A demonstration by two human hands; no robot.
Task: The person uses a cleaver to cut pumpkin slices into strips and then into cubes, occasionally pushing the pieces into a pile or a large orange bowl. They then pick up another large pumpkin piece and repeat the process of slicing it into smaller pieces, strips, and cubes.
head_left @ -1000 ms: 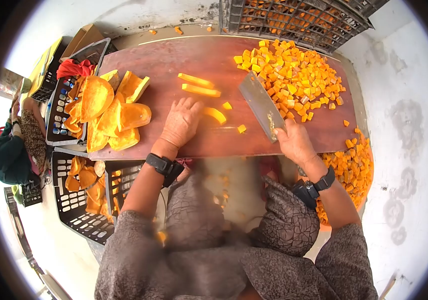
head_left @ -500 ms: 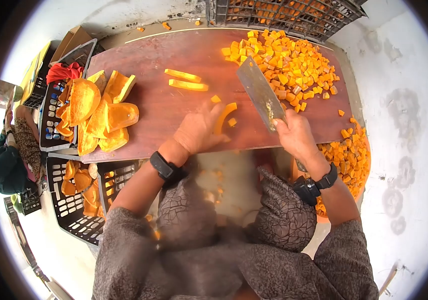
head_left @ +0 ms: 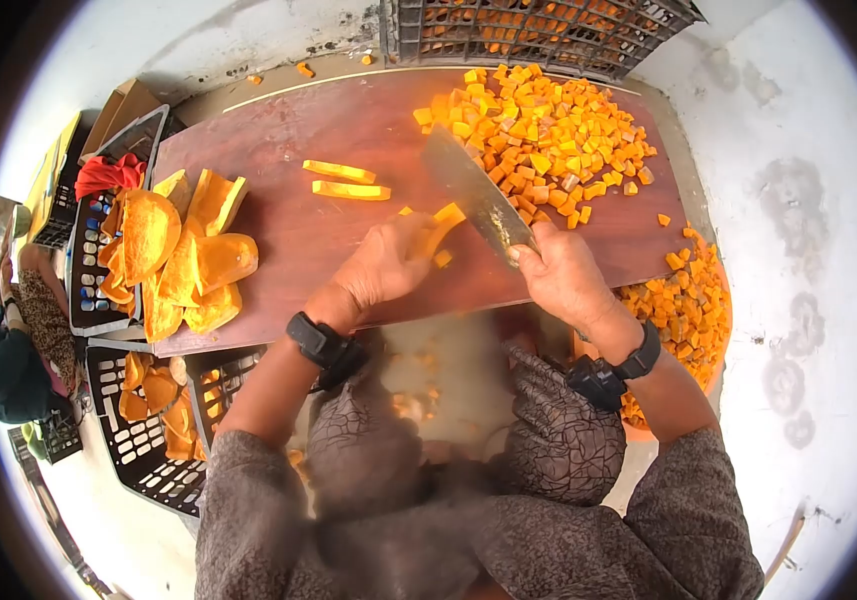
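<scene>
My right hand (head_left: 566, 272) grips the handle of a broad cleaver (head_left: 488, 208), its blade pointing up and left over the board. My left hand (head_left: 388, 258) has its fingers closed on a curved pumpkin strip (head_left: 442, 226), just left of the blade. A small loose piece lies beside those fingers. Beyond my left hand, two straight pumpkin strips (head_left: 350, 190) rest side by side on the red-brown board (head_left: 278, 130). Past the blade, a large heap of pumpkin cubes (head_left: 548, 130) covers the board's far right.
Thick pumpkin slabs (head_left: 193, 255) are piled at the board's left end. Black crates (head_left: 148, 440) stand at the left, one holding pumpkin pieces. An orange tub (head_left: 683, 320) of cubes sits below right. Another crate (head_left: 538, 35) stands behind the board. At far left is another person (head_left: 33, 330).
My left hand has closed from spread fingers onto the curved strip. The cleaver has moved a little left, closer to that strip. The whole view has shifted slightly.
</scene>
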